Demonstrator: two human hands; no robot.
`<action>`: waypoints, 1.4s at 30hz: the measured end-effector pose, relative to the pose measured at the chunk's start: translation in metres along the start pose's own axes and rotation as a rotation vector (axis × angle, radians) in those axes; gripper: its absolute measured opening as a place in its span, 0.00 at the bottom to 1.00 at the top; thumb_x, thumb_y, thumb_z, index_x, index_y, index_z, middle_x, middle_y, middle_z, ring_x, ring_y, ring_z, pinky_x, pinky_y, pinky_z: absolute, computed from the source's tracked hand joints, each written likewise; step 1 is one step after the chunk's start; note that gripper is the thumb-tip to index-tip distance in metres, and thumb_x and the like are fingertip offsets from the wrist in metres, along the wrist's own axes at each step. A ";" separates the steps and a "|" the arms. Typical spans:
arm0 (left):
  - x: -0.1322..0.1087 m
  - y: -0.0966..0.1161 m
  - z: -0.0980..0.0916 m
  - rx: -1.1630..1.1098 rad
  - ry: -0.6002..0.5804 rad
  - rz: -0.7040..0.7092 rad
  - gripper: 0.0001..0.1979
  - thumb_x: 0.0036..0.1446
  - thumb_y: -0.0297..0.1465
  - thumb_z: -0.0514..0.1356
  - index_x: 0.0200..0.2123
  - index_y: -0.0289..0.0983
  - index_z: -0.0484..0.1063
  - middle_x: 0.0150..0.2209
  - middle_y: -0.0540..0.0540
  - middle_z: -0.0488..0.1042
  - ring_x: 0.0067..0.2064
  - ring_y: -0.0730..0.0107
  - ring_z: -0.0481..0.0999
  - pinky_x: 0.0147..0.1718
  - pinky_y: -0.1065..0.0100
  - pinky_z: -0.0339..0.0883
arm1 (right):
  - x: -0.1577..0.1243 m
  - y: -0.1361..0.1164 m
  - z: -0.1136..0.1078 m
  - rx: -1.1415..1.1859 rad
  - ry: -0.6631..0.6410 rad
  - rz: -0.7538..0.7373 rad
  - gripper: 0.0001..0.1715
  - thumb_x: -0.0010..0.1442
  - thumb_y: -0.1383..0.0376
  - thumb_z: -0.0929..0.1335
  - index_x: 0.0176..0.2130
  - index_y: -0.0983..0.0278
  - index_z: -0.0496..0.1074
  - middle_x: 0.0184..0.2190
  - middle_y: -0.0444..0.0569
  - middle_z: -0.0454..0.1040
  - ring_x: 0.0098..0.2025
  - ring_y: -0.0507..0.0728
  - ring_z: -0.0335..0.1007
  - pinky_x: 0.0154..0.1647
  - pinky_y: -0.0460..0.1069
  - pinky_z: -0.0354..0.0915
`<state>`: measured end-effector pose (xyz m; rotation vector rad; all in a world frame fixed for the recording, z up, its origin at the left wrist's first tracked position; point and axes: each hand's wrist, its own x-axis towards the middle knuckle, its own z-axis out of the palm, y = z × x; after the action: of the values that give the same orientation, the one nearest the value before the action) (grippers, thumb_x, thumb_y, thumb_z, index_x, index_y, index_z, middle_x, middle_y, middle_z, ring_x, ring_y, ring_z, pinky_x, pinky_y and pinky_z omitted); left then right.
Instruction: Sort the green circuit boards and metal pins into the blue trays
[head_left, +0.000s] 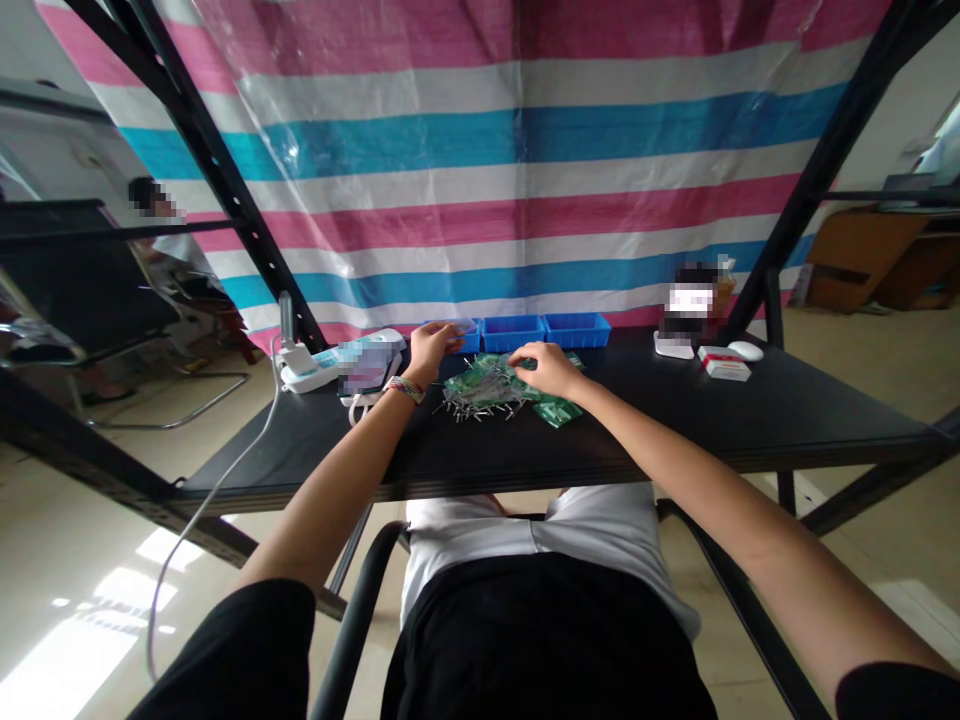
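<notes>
While the left hand (433,352) is reaching toward the left blue bin (471,343), its grip is closing thumb and fingers on what looks like a clear plastic piece (466,325), which is showing just in front of that bin. The right hand (546,368) is hovering at or touching the right side of a heap of green flat pieces (487,378), its fingers bending downward; whether its grip is holding anything, I cannot tell. Thin metal parts (480,410) are sticking out along the heap's near edge, and the whole heap is lying on the black bench (810,420), between the two hands and toward the person. Behind it, the middle blue bin (514,340) and the right blue bin (579,338) are standing in a row with the left one. A white power strip (330,362) is lying left of the left hand, and a red-and-white box (724,364) is resting well apart at the right.
</notes>
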<state>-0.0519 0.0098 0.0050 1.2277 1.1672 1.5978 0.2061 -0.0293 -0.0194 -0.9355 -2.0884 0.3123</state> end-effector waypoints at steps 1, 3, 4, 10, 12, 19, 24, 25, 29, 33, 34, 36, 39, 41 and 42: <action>0.003 -0.001 -0.002 -0.024 0.021 -0.015 0.07 0.57 0.30 0.71 0.34 0.33 0.77 0.34 0.40 0.83 0.30 0.68 0.82 0.38 0.63 0.79 | -0.001 -0.001 0.001 -0.058 -0.019 -0.025 0.12 0.59 0.74 0.74 0.40 0.61 0.86 0.43 0.50 0.87 0.48 0.62 0.84 0.56 0.55 0.76; 0.007 -0.002 -0.006 -0.071 0.044 -0.038 0.07 0.56 0.29 0.71 0.34 0.33 0.76 0.35 0.39 0.83 0.31 0.68 0.82 0.40 0.62 0.80 | -0.002 -0.001 0.002 -0.153 -0.039 -0.037 0.12 0.62 0.71 0.75 0.45 0.62 0.87 0.48 0.53 0.87 0.52 0.64 0.83 0.59 0.57 0.74; 0.009 -0.002 -0.007 -0.091 0.049 -0.047 0.07 0.57 0.28 0.71 0.35 0.33 0.76 0.35 0.39 0.83 0.32 0.68 0.83 0.41 0.61 0.80 | -0.002 -0.001 0.002 -0.186 -0.048 -0.033 0.12 0.63 0.70 0.75 0.47 0.62 0.87 0.50 0.54 0.86 0.54 0.65 0.82 0.60 0.58 0.74; 0.018 -0.003 -0.011 -0.189 0.070 -0.059 0.09 0.60 0.31 0.67 0.41 0.34 0.75 0.41 0.37 0.84 0.38 0.65 0.86 0.45 0.62 0.80 | -0.003 0.006 0.005 -0.190 -0.079 -0.046 0.16 0.65 0.64 0.76 0.53 0.59 0.86 0.54 0.53 0.85 0.61 0.67 0.79 0.66 0.60 0.70; 0.019 -0.002 -0.012 -0.233 0.045 -0.072 0.10 0.62 0.34 0.64 0.43 0.34 0.75 0.47 0.34 0.85 0.40 0.63 0.87 0.45 0.62 0.80 | -0.004 0.007 0.006 -0.160 -0.083 -0.058 0.16 0.63 0.64 0.77 0.51 0.56 0.87 0.54 0.52 0.86 0.61 0.67 0.80 0.66 0.59 0.70; 0.016 0.005 -0.016 -0.207 0.025 -0.036 0.13 0.58 0.37 0.63 0.42 0.34 0.76 0.48 0.34 0.85 0.41 0.62 0.86 0.40 0.66 0.78 | -0.005 0.005 0.005 -0.216 -0.106 -0.073 0.10 0.65 0.65 0.76 0.45 0.56 0.89 0.50 0.51 0.87 0.58 0.66 0.81 0.65 0.59 0.70; 0.012 0.005 -0.012 -0.123 0.003 -0.001 0.12 0.53 0.36 0.65 0.38 0.35 0.75 0.39 0.39 0.83 0.34 0.67 0.83 0.36 0.68 0.75 | -0.004 0.003 0.004 -0.252 -0.043 -0.033 0.09 0.63 0.70 0.75 0.42 0.60 0.87 0.45 0.54 0.87 0.51 0.66 0.81 0.60 0.59 0.72; 0.011 0.005 -0.011 -0.111 -0.006 0.008 0.12 0.52 0.36 0.65 0.37 0.35 0.75 0.38 0.41 0.82 0.33 0.68 0.82 0.35 0.68 0.74 | -0.004 0.004 0.003 -0.237 -0.017 -0.021 0.10 0.62 0.72 0.75 0.42 0.60 0.86 0.45 0.54 0.86 0.51 0.66 0.81 0.60 0.59 0.72; 0.001 0.009 -0.004 -0.014 -0.089 0.093 0.10 0.53 0.36 0.65 0.35 0.36 0.76 0.33 0.45 0.79 0.30 0.71 0.78 0.31 0.70 0.71 | 0.000 0.004 -0.001 -0.029 0.137 0.026 0.11 0.60 0.74 0.73 0.41 0.61 0.82 0.44 0.53 0.86 0.48 0.64 0.82 0.57 0.58 0.73; -0.019 0.018 0.007 0.144 -0.323 0.193 0.14 0.54 0.40 0.69 0.37 0.37 0.78 0.34 0.45 0.80 0.32 0.69 0.79 0.30 0.71 0.70 | 0.006 0.004 0.000 0.332 0.231 0.133 0.04 0.60 0.65 0.74 0.38 0.60 0.77 0.36 0.49 0.83 0.40 0.61 0.82 0.47 0.56 0.77; -0.026 0.020 0.011 0.171 -0.396 0.217 0.16 0.54 0.42 0.70 0.39 0.36 0.79 0.36 0.44 0.81 0.34 0.68 0.80 0.31 0.71 0.71 | 0.008 0.003 0.001 0.430 0.225 0.161 0.08 0.59 0.62 0.75 0.40 0.60 0.76 0.35 0.48 0.83 0.39 0.61 0.82 0.44 0.55 0.77; -0.037 0.023 0.019 0.207 -0.510 0.266 0.19 0.53 0.44 0.73 0.41 0.36 0.81 0.37 0.44 0.81 0.36 0.67 0.80 0.32 0.70 0.72 | 0.009 0.001 0.003 0.595 0.200 0.202 0.18 0.55 0.58 0.77 0.43 0.59 0.73 0.35 0.47 0.83 0.37 0.60 0.83 0.40 0.54 0.78; -0.049 0.025 0.028 0.199 -0.603 0.280 0.18 0.53 0.43 0.74 0.39 0.36 0.81 0.33 0.45 0.80 0.34 0.67 0.79 0.33 0.69 0.74 | 0.010 -0.001 0.003 0.688 0.188 0.235 0.27 0.50 0.54 0.80 0.45 0.58 0.71 0.35 0.46 0.84 0.36 0.60 0.84 0.39 0.53 0.78; -0.051 0.026 0.031 0.176 -0.604 0.278 0.17 0.52 0.42 0.74 0.35 0.36 0.79 0.31 0.45 0.79 0.32 0.68 0.78 0.33 0.68 0.74 | 0.010 -0.003 0.003 0.688 0.192 0.251 0.28 0.49 0.52 0.81 0.44 0.58 0.72 0.34 0.46 0.84 0.37 0.61 0.84 0.40 0.54 0.79; -0.052 0.026 0.031 0.162 -0.594 0.280 0.16 0.52 0.42 0.74 0.34 0.36 0.78 0.31 0.45 0.79 0.31 0.68 0.78 0.32 0.68 0.74 | 0.010 -0.004 0.002 0.685 0.190 0.261 0.28 0.49 0.50 0.81 0.42 0.58 0.72 0.33 0.46 0.83 0.37 0.61 0.84 0.40 0.55 0.79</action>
<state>-0.0118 -0.0400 0.0207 1.8752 0.7729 1.2020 0.1989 -0.0247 -0.0134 -0.7678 -1.5143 0.9633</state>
